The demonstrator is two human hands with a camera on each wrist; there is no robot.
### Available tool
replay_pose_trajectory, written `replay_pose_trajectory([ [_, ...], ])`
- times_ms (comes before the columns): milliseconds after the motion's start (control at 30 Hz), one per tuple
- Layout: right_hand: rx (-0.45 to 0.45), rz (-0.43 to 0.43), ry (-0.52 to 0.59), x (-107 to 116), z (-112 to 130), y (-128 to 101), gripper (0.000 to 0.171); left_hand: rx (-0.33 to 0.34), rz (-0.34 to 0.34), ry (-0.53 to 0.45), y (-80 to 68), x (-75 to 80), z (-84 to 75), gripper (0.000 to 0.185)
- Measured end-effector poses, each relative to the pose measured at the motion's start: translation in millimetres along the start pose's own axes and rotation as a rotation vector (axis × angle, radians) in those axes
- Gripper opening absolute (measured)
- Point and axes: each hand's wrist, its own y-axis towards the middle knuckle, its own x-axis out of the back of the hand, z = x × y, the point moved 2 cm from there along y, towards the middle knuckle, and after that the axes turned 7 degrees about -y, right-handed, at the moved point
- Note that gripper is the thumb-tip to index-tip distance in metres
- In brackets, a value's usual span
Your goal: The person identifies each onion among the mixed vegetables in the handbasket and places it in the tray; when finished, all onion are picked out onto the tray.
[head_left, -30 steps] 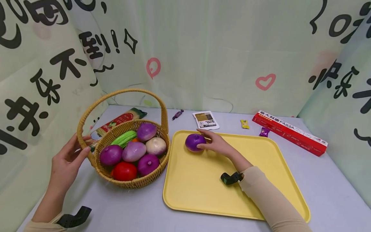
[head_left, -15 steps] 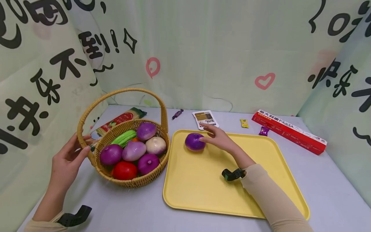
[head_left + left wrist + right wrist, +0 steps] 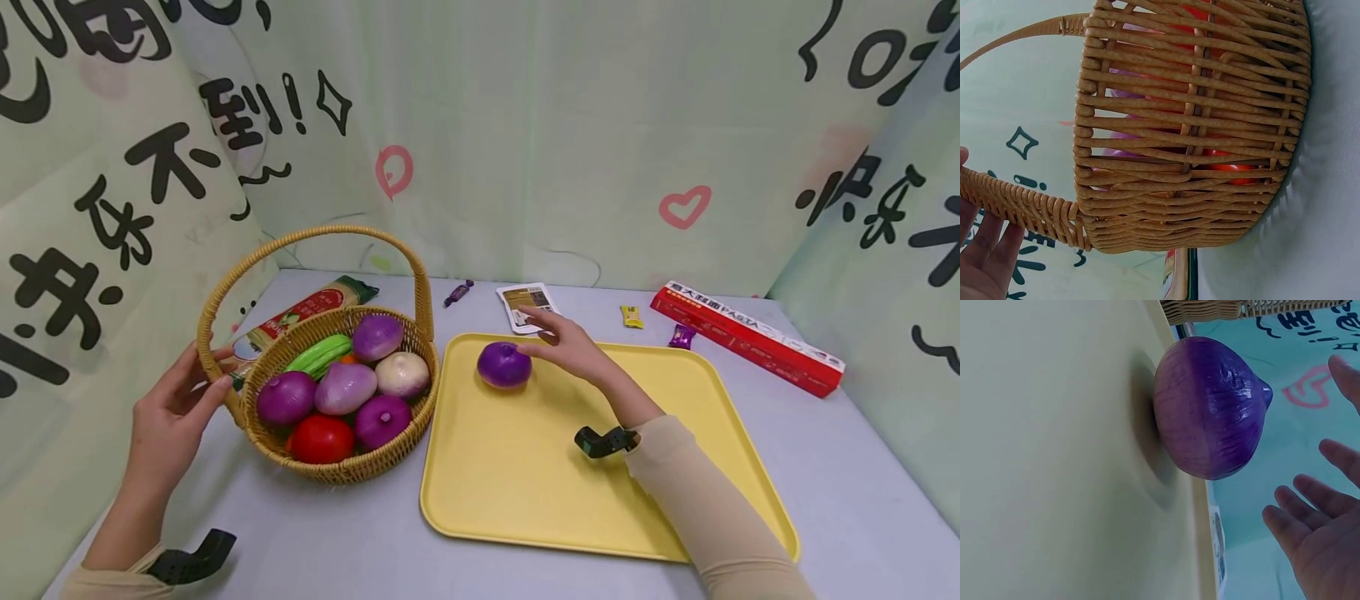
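A purple onion (image 3: 504, 365) sits on the yellow tray (image 3: 525, 500), near its far left corner. My right hand (image 3: 562, 346) hovers just to the right of it with fingers spread; the right wrist view shows a gap between the onion (image 3: 1210, 407) and the fingers. With my left hand (image 3: 171, 425) I hold the handle of the wicker basket (image 3: 341, 473), thumb on one side and fingers on the other. Inside the basket lie several purple onions (image 3: 287, 398), a pale onion (image 3: 402, 375), a red tomato (image 3: 322, 439) and a green ridged vegetable (image 3: 320, 357).
Behind the basket lies a red and green packet (image 3: 307, 312). Along the back are a purple candy (image 3: 459, 293), a white pouch (image 3: 527, 305), a yellow candy (image 3: 632, 317), another purple candy (image 3: 682, 337) and a red pasta box (image 3: 746, 339). Printed curtains (image 3: 480, 125) enclose the table.
My right hand has let go of the purple onion and drawn slightly up and right, fingers spreading. The onion stays on the tray, and my left hand keeps its hold on the basket handle.
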Motion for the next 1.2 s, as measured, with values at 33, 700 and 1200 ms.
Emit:
replay_pose_trajectory([
  [33,0.002,-0.001,-0.004,0,1,0,0.067,0.001,0.001,0.002,-0.1,0.2,-0.3,0.058],
  [700,0.075,0.028,-0.01,-5,38,7,0.065,-0.015,0.009,-0.009,0.2,0.5,-0.9,0.057],
  [1200,0.246,0.104,0.0,-27,89,14,0.066,-0.014,0.0,-0.004,-0.3,-0.1,-2.0,0.057],
])
